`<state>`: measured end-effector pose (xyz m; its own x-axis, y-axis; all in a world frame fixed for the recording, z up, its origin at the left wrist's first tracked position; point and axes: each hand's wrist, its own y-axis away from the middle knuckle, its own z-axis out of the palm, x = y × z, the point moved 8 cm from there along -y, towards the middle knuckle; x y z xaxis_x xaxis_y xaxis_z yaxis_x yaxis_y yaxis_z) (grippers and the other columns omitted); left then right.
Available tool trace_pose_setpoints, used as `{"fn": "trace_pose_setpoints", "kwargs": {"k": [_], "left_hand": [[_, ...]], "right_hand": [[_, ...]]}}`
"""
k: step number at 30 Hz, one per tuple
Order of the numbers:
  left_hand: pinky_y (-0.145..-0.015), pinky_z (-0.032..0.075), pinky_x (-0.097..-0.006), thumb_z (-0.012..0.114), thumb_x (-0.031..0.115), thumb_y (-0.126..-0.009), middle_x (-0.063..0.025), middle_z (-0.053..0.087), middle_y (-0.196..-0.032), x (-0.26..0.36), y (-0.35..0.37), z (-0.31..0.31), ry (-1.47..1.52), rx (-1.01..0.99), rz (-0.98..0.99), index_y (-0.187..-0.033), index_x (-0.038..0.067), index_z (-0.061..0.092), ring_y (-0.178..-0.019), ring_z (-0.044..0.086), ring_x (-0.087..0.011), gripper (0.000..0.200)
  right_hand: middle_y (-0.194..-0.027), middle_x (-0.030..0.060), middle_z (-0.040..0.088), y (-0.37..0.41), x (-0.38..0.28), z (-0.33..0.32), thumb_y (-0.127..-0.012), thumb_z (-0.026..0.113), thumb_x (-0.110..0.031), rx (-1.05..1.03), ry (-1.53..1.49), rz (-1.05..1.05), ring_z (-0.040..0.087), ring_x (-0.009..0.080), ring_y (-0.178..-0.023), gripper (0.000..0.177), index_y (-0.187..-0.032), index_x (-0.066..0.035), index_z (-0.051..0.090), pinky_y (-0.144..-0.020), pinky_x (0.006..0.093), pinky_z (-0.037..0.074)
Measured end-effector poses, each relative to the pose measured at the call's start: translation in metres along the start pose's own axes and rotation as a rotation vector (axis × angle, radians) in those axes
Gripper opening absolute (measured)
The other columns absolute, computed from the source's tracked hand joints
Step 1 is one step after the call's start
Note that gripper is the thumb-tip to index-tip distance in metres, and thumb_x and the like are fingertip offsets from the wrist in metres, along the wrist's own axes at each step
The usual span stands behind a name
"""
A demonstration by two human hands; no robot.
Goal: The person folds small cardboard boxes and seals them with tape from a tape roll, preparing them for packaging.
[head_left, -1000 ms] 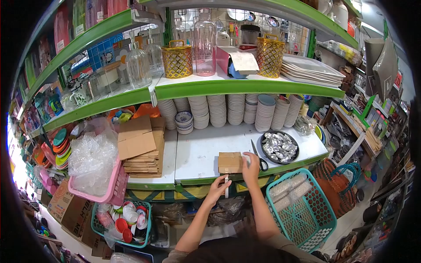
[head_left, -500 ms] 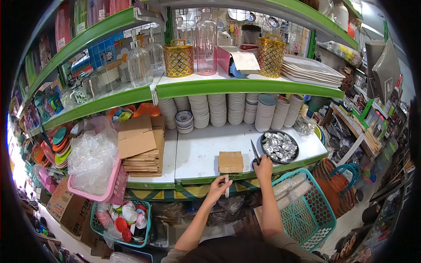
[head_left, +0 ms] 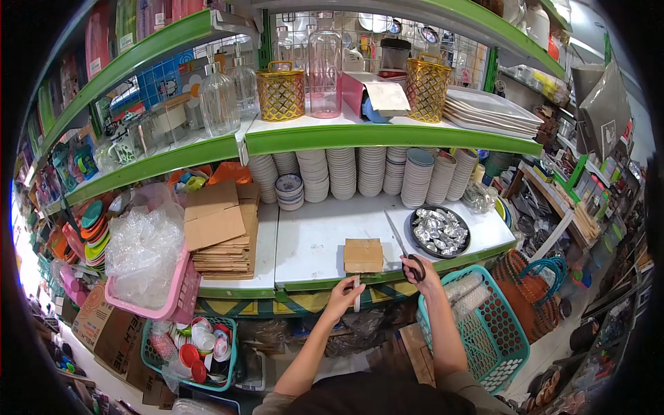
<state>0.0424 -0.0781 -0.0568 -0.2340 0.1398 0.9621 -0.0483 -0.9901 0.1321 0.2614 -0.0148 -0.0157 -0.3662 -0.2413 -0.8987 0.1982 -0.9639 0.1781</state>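
White shelf (head_left: 315, 238) carries the cardboard box (head_left: 363, 255) near its front edge; fingers of the left hand (head_left: 340, 297) pinch an apparent tape roll (head_left: 357, 294), those of the right hand (head_left: 429, 279) grasp the scissors (head_left: 402, 247) by the handles, and a hard tug on any attached tape could drag the box off.

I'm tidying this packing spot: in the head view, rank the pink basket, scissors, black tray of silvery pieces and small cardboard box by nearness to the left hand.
From the left hand:
1. Small cardboard box, just ahead.
2. Scissors, to its right.
3. Black tray, farther right.
4. Pink basket, far left.
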Motion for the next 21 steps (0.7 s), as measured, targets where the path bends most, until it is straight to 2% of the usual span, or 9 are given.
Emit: {"fn": "trace_pose_setpoints", "kwargs": {"k": [6, 8, 10, 12, 14, 16, 20, 21], "left_hand": [[-0.068, 0.047, -0.0226, 0.072, 0.024, -0.085, -0.0065, 0.063, -0.094, -0.005, -0.003, -0.002, -0.019, -0.013, 0.001, -0.127, -0.002, 0.048, -0.081, 0.058, -0.0095, 0.055], [-0.067, 0.039, -0.024, 0.069, 0.037, -0.084, -0.0022, 0.059, -0.113, -0.01, -0.004, -0.002, -0.065, -0.05, -0.015, -0.128, 0.005, 0.05, -0.091, 0.053, -0.0084, 0.057], [-0.067, 0.039, -0.0236, 0.069, 0.037, -0.084, -0.0018, 0.059, -0.112, -0.011, -0.003, -0.001, -0.055, -0.045, -0.014, -0.127, 0.006, 0.051, -0.091, 0.053, -0.0082, 0.056], [-0.067, 0.039, -0.0233, 0.069, 0.036, -0.085, -0.0015, 0.059, -0.112, -0.01, -0.004, -0.002, -0.045, -0.039, -0.01, -0.127, 0.006, 0.051, -0.091, 0.053, -0.008, 0.055], [-0.066, 0.047, -0.0227, 0.072, 0.026, -0.083, -0.0061, 0.059, -0.106, -0.008, -0.005, -0.003, -0.026, -0.025, -0.006, -0.127, -0.001, 0.049, -0.083, 0.058, -0.0098, 0.056], [-0.065, 0.047, -0.0225, 0.072, 0.026, -0.083, -0.0056, 0.059, -0.105, -0.009, -0.005, -0.002, -0.023, -0.024, -0.003, -0.126, 0.0, 0.05, -0.082, 0.058, -0.0094, 0.055], [-0.063, 0.046, -0.0221, 0.073, 0.026, -0.083, -0.005, 0.06, -0.104, -0.01, -0.006, -0.004, -0.038, -0.017, 0.013, -0.125, 0.001, 0.052, -0.08, 0.057, -0.0084, 0.053], [-0.063, 0.046, -0.0221, 0.073, 0.026, -0.083, -0.005, 0.06, -0.104, -0.011, -0.007, -0.004, -0.038, -0.018, 0.013, -0.125, 0.001, 0.052, -0.08, 0.057, -0.0084, 0.053]], "right_hand": [[-0.065, -0.0036, 0.049, 0.028, -0.007, 0.011, -0.083, 0.07, -0.013, -0.179, 0.082, 0.101, 0.042, 0.0036, -0.05, 0.023, -0.1, -0.003, 0.059, -0.042, 0.0185, 0.029], [-0.066, -0.0035, 0.049, 0.032, -0.011, 0.008, -0.082, 0.071, -0.012, -0.212, 0.109, 0.105, 0.042, 0.0035, -0.05, 0.024, -0.101, -0.004, 0.059, -0.042, 0.0187, 0.029], [-0.068, -0.0034, 0.05, 0.038, -0.015, 0.005, -0.081, 0.072, -0.01, -0.243, 0.135, 0.109, 0.042, 0.0034, -0.05, 0.026, -0.102, -0.005, 0.058, -0.042, 0.0189, 0.028], [-0.072, -0.0036, 0.051, 0.043, -0.023, 0.008, -0.078, 0.075, -0.01, -0.337, 0.325, 0.077, 0.043, 0.0023, -0.054, 0.031, -0.103, -0.005, 0.058, -0.044, 0.0191, 0.029], [-0.074, -0.0035, 0.052, 0.046, -0.026, 0.002, -0.077, 0.075, -0.009, -0.383, 0.412, 0.111, 0.043, 0.0024, -0.055, 0.031, -0.102, -0.005, 0.057, -0.046, 0.0183, 0.03], [-0.078, -0.0036, 0.054, 0.049, -0.026, 0.003, -0.077, 0.076, -0.008, -0.478, 0.526, 0.147, 0.045, 0.0012, -0.06, 0.031, -0.102, -0.004, 0.057, -0.05, 0.0167, 0.031], [-0.079, -0.0039, 0.054, 0.042, -0.015, -0.008, -0.077, 0.076, -0.009, -0.572, 0.516, 0.211, 0.045, 0.0007, -0.062, 0.032, -0.102, -0.004, 0.058, -0.051, 0.0166, 0.031], [-0.079, -0.004, 0.055, 0.04, -0.013, -0.008, -0.077, 0.076, -0.009, -0.591, 0.607, 0.213, 0.045, 0.0007, -0.063, 0.032, -0.103, -0.004, 0.058, -0.052, 0.0169, 0.032]]}}
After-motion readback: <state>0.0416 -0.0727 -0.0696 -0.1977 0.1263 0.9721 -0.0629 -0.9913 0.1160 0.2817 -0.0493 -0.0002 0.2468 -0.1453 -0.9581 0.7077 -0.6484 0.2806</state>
